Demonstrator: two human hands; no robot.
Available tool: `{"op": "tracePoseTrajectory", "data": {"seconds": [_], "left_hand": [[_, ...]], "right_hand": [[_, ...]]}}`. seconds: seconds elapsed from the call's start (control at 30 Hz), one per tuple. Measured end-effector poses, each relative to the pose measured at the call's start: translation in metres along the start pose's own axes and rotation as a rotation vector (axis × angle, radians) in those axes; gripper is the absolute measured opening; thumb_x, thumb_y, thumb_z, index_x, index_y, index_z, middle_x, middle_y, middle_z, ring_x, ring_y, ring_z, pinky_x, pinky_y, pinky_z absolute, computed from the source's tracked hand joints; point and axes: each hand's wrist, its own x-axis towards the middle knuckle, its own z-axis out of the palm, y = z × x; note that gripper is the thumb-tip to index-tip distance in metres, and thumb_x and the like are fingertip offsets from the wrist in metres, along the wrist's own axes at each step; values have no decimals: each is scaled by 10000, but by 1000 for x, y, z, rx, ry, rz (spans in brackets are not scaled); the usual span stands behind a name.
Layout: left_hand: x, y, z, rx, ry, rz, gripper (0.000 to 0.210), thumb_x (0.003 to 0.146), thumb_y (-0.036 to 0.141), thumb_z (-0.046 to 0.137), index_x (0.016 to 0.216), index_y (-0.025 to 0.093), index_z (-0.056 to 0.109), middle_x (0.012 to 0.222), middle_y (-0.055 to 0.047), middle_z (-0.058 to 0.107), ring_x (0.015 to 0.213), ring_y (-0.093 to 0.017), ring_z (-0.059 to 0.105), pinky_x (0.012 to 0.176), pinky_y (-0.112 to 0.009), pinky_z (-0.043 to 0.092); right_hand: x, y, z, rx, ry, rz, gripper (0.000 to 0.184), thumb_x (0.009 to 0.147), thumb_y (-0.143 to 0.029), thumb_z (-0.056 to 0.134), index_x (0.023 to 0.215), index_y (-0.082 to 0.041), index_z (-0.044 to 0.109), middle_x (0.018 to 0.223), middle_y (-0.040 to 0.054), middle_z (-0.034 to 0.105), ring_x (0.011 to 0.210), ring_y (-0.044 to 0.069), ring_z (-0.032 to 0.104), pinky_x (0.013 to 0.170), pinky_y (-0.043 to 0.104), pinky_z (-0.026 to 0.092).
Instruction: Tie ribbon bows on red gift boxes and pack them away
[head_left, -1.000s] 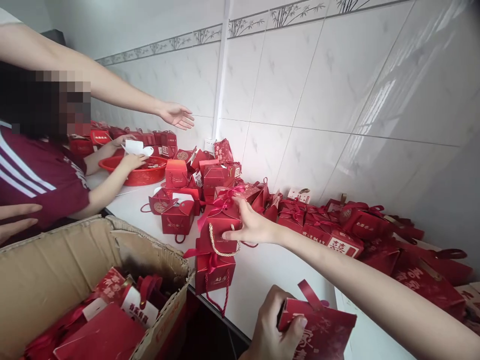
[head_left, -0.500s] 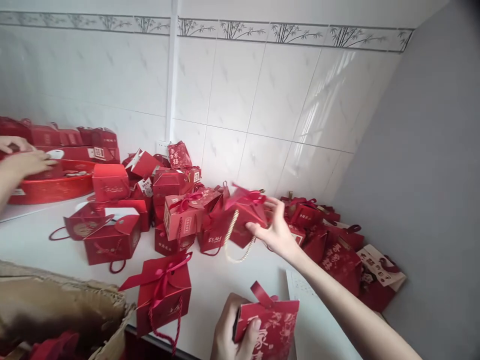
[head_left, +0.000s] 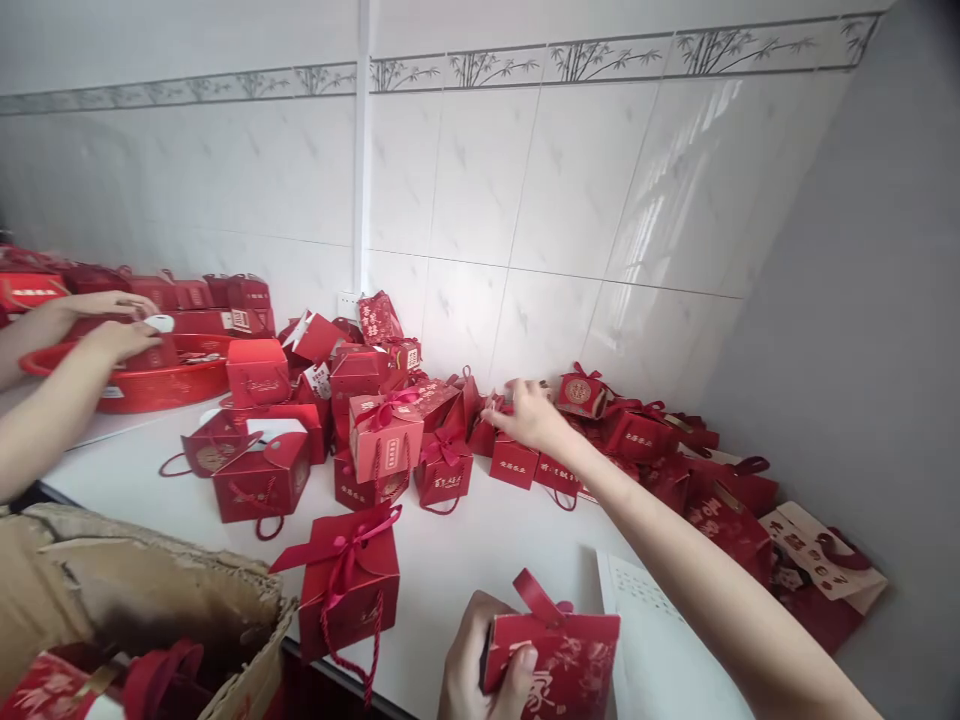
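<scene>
My left hand [head_left: 491, 660] grips a red gift box [head_left: 559, 665] with white flower print and a ribbon loop on top, at the bottom of the view. Stretched out to the back of the table, my right hand [head_left: 529, 415] is over a red box with gold lettering [head_left: 514, 460], its thumb and fingers apart. What lies just behind those fingers is partly hidden. Left of my left hand, a red box with a pink-red bow [head_left: 349, 580] and a rope handle stands near the table's front edge.
Many red gift boxes [head_left: 262, 480] crowd the table, with a heap [head_left: 645, 435] at the right. Another person's hands [head_left: 120, 335] work over a red basin [head_left: 169, 385]. An open cardboard box [head_left: 157, 580] stands front left; a white printed sheet [head_left: 660, 620] lies front right.
My right hand has moved back toward the wall, and the red box with a cream rope handle is no longer seen in it. The view has shifted; my left hand still holds its box.
</scene>
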Motion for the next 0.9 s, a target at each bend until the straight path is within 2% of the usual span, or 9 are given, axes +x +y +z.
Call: {"op": "tracePoseTrajectory", "data": {"seconds": [0.1,0.17,0.23,0.33,0.4,0.5,0.6,0.73,0.9], "left_hand": [[1,1,0,-26,-33,-11,283,818,462,497,804,185,554,674,0,556,575,-113,526,586,-209,438],[1,2,-1,-40,-47,-28,289,817,468,495,792,183,539,671,1,550,579,-113,519,583,-210,429],[1,3,0,-55,-55,-40,292,814,470,497,772,182,526,665,6,537,578,-108,507,581,-208,419],[1,1,0,-81,-62,-31,298,809,475,505,783,180,532,672,5,528,556,-102,483,567,-215,408],[1,-1,0,-94,-74,-13,308,808,483,499,796,177,537,701,-9,538,561,-109,483,567,-227,407],[2,-4,-3,-69,-85,16,318,807,484,493,804,171,550,734,-23,531,592,-121,492,597,-243,412],[3,-5,-4,-44,-104,30,316,815,475,484,820,171,569,717,-12,502,573,-111,472,582,-237,398],[2,-8,-2,-32,-93,50,293,825,457,479,810,177,563,669,5,479,547,-103,456,548,-225,378],[3,-11,-2,-3,-69,105,252,842,409,466,814,182,570,716,-14,512,602,-116,502,577,-219,401]], "right_hand": [[-11,-37,27,136,-241,-324,634,779,-540,568,1226,-125,396,1225,179,423,1147,292,466,967,429,383],[-15,-58,41,196,-316,-403,742,747,-544,609,1281,-113,326,1265,194,392,1168,287,452,982,424,375],[-16,-78,52,195,-334,-359,902,700,-576,641,1338,-89,230,1299,232,346,1161,319,462,958,444,394],[-14,-106,70,74,-305,-190,1072,650,-653,625,1399,-99,97,1347,276,276,1115,403,490,884,522,421],[-11,-121,80,-2,-297,-89,1091,654,-671,590,1416,-117,40,1374,287,241,1102,438,491,861,559,412],[-4,-133,85,11,-317,10,1059,686,-625,557,1407,-85,1,1364,309,253,1114,420,495,873,529,411],[-6,-125,70,51,-283,-10,946,681,-576,570,1359,-94,119,1315,279,338,1082,393,526,849,491,437],[-32,-83,34,83,-141,-99,710,706,-536,549,1232,-146,274,1199,198,462,971,340,588,805,465,464],[-61,-13,-5,27,108,21,791,700,-558,547,1297,-164,210,1190,178,463,1048,322,544,845,433,447]]}}
